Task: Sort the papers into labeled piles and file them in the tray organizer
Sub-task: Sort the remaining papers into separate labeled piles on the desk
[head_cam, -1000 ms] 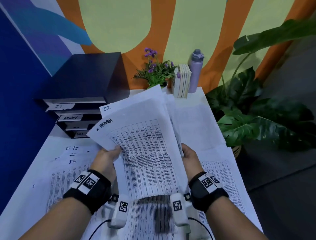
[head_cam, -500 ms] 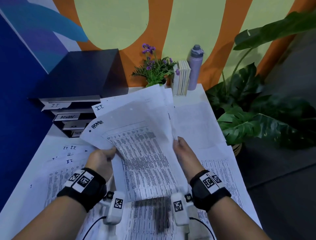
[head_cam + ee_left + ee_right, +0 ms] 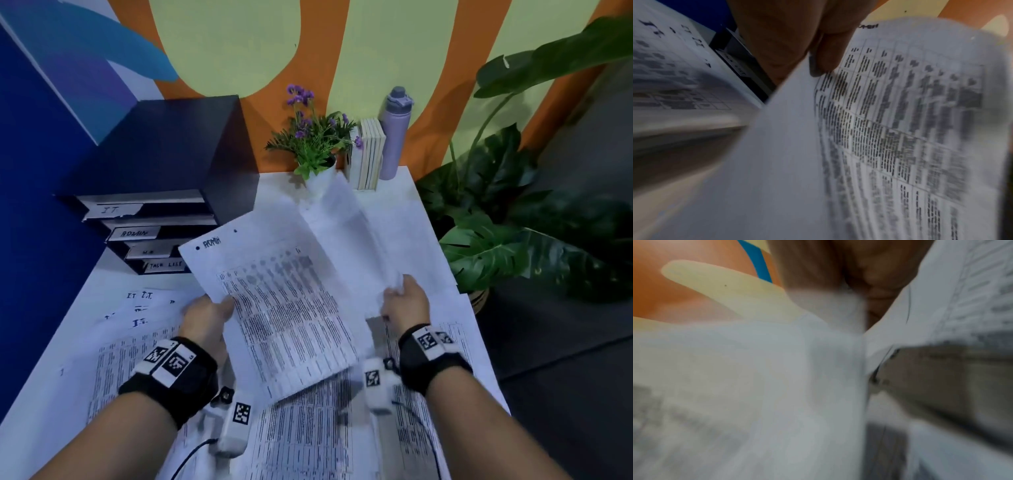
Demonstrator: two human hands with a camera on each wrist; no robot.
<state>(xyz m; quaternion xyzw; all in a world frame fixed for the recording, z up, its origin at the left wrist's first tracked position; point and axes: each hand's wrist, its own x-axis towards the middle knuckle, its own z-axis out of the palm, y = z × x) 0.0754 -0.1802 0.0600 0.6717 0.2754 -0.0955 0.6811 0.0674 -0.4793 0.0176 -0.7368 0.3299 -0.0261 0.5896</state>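
The white printed sheet headed "ADMIN" (image 3: 274,308) is held up over the white table (image 3: 411,205), at about the centre of the head view. Its long axis runs from 11 o'clock, where the handwritten heading sits, down to 5 o'clock, so the top edge points toward the tray organizer. The left hand (image 3: 209,315) pinches its left edge, thumb on the printed face, fingers behind; the left wrist view shows the thumb (image 3: 830,53) pressed on the table grid. The right hand (image 3: 406,301) grips a second, blurred white sheet (image 3: 346,240), which lifts away toward 1 o'clock with its blank side up; in the right wrist view the grip is too smeared to read in detail.

The black stacked tray organizer (image 3: 164,154) stands at 10 o'clock against the blue wall. Its four slots carry paper labels, top to bottom "IT", "ADMIN", an unreadable one, and "TASK LIST". What lies inside the slots cannot be told.

Sheets marked "IT" (image 3: 144,308) lie flat on the table at 9 o'clock, more printed sheets (image 3: 308,438) at 6 o'clock. At 12 o'clock stand a purple-flowered plant in a white pot (image 3: 315,144), upright books (image 3: 370,154) and a lilac bottle (image 3: 394,137).
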